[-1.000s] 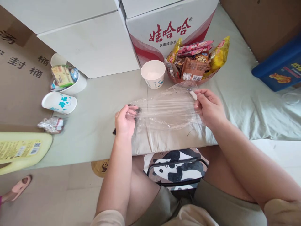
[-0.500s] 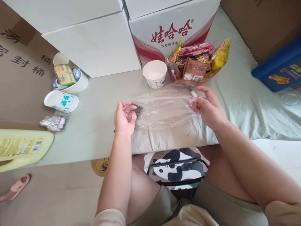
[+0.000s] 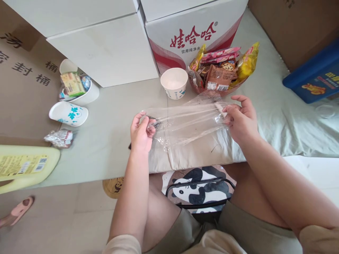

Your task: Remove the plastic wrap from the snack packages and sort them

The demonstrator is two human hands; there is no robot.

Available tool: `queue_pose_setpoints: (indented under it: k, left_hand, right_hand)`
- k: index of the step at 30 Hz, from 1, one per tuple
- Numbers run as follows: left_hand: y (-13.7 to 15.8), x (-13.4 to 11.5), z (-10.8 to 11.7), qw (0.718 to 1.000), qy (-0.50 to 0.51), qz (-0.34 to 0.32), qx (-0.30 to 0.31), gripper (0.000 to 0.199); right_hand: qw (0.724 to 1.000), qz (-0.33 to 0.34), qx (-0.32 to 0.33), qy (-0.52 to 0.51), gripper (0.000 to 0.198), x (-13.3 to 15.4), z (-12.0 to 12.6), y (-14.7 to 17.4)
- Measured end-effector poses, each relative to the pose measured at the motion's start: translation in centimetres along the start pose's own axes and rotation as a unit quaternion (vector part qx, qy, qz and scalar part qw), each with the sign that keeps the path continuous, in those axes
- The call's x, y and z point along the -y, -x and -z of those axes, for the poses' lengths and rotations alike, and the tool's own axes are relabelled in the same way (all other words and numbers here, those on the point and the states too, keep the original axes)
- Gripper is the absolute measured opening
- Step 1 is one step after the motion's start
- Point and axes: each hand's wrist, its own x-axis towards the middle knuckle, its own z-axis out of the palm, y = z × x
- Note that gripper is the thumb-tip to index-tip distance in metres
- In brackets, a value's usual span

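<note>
A clear plastic bag [image 3: 185, 123] is stretched sideways between my two hands, above the cloth-covered surface. My left hand [image 3: 142, 132] grips its left end, thumb against fingers. A dark object [image 3: 156, 123], partly hidden, shows through the plastic beside those fingers; I cannot make out what it is. At the other end, my right hand [image 3: 242, 118] pinches the bag, its index finger raised. A small white strip [image 3: 220, 108] lies by the right fingertips. Just beyond the bag stand a white paper cup [image 3: 174, 83] and a bowl [image 3: 212, 92] of wrapped snacks.
White cartons [image 3: 103, 53] stand along the back. On the left are a tipped paper cup [image 3: 69, 113], a white container [image 3: 91, 93] with packets, a crumpled wrapper [image 3: 60, 138] and a yellow jug [image 3: 29, 165]. A blue container [image 3: 312, 74] stands at right. Another person's slippered foot [image 3: 19, 211] shows below left.
My right hand has moved slightly right, and the bag is pulled tauter into a narrower band. My left hand has turned, with its thumb now pressed over the plastic.
</note>
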Motion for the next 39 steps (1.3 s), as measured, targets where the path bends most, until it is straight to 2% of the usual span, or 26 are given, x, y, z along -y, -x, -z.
queue_pose_setpoints:
  k: [2,6,9,11,15,17,20,22,24,28,31,33,35,36,39]
  left_hand:
    - [0.1,-0.2,0.0,0.999,0.023,-0.009,0.03,0.055]
    - [0.6,-0.2,0.3,0.991,0.005,-0.003,0.137,0.084]
    - [1.1,0.2,0.3,0.987,-0.022,-0.048,0.152,0.092]
    - [1.3,0.4,0.2,0.987,-0.048,-0.092,0.125,0.087]
    - [1.4,0.8,-0.1,0.984,-0.076,-0.14,0.074,0.055]
    - [1.3,1.0,-0.1,0.983,-0.077,-0.136,0.099,0.048]
    - [1.2,1.3,0.0,0.972,-0.12,-0.126,0.16,0.05]
    - [1.0,1.6,0.1,0.961,-0.181,-0.136,0.157,0.045]
    - [0.9,1.9,0.3,0.952,-0.23,-0.158,0.126,0.038]
    - [0.5,2.0,0.8,0.936,-0.272,-0.211,0.077,0.024]
    - [0.3,1.7,1.1,0.908,-0.313,-0.271,0.056,0.013]
    - [0.3,1.4,1.1,0.907,-0.302,-0.286,0.057,0.017]
    - [0.5,1.0,1.0,0.935,-0.228,-0.254,0.092,0.026]
    - [0.7,0.8,0.9,0.951,-0.18,-0.222,0.117,0.032]
    - [1.4,0.1,0.3,0.979,-0.08,-0.106,0.153,0.043]
  right_hand:
    - [1.0,-0.001,-0.004,-0.003,0.036,0.1,0.0,0.0]
    - [0.999,-0.003,-0.042,-0.006,0.029,0.5,0.0,0.1]
    - [0.999,-0.005,-0.049,0.006,0.021,0.5,0.1,0.1]
    - [0.999,0.002,-0.041,0.021,0.015,0.4,0.3,0.1]
    - [0.998,0.019,-0.021,0.055,0.01,0.3,0.8,0.2]
    - [0.998,0.018,-0.011,0.054,0.011,0.4,1.0,0.4]
    - [0.998,0.017,0.013,0.059,0.021,0.6,1.3,0.6]
    - [0.993,0.035,0.033,0.104,0.03,0.7,1.6,0.7]
    - [0.979,0.072,0.046,0.186,0.031,0.6,1.9,0.6]
    - [0.925,0.18,0.019,0.335,0.007,0.5,2.4,0.5]
    - [0.883,0.265,-0.013,0.386,0.002,1.1,2.5,0.8]
    - [0.871,0.29,-0.004,0.397,0.006,1.8,2.5,1.3]
    - [0.88,0.278,0.036,0.384,0.013,2.5,2.6,1.8]
    - [0.893,0.256,0.064,0.365,0.015,2.8,2.6,2.0]
    - [0.953,0.11,0.152,0.239,0.02,3.6,3.0,2.4]
